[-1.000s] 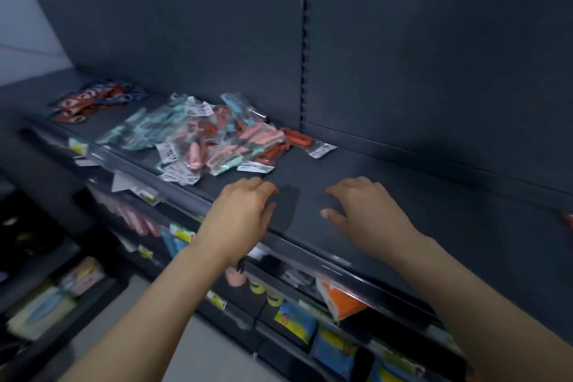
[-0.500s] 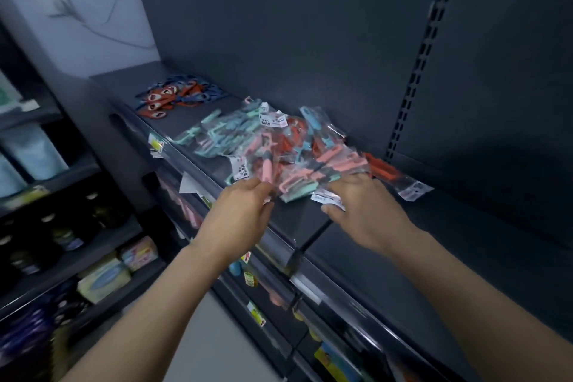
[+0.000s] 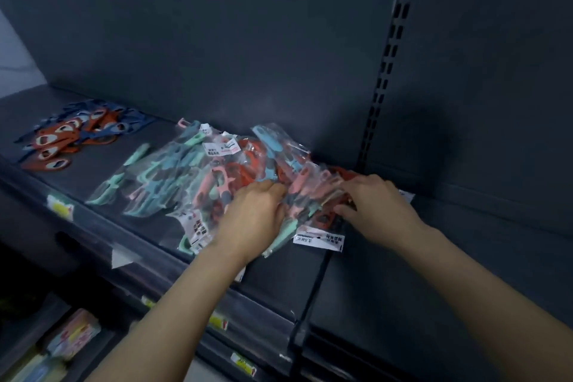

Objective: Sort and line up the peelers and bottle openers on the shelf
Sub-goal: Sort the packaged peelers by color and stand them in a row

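Observation:
A heap of bagged peelers (image 3: 198, 174) in mint, blue, pink and red lies on the dark shelf (image 3: 403, 257), with white labels sticking out. Red and blue bottle openers (image 3: 71, 136) lie loose in a pile at the far left of the same shelf. My left hand (image 3: 251, 220) rests on the right part of the peeler heap, fingers bent over the bags. My right hand (image 3: 375, 205) lies on the heap's right edge, fingers curled onto the red and pink packets. The bags hide whether either hand pinches one.
The shelf's back panel (image 3: 248, 56) rises behind the heap, with a slotted upright (image 3: 387, 71) at right. Price tags (image 3: 60, 208) line the front rail. Lower shelves with packaged goods (image 3: 71, 335) sit below at left. The shelf section right of the seam is bare dark surface.
Both hands have moved forward from the shelf's front edge onto the right side of the peeler heap. The view has swung left and closer to the pile.

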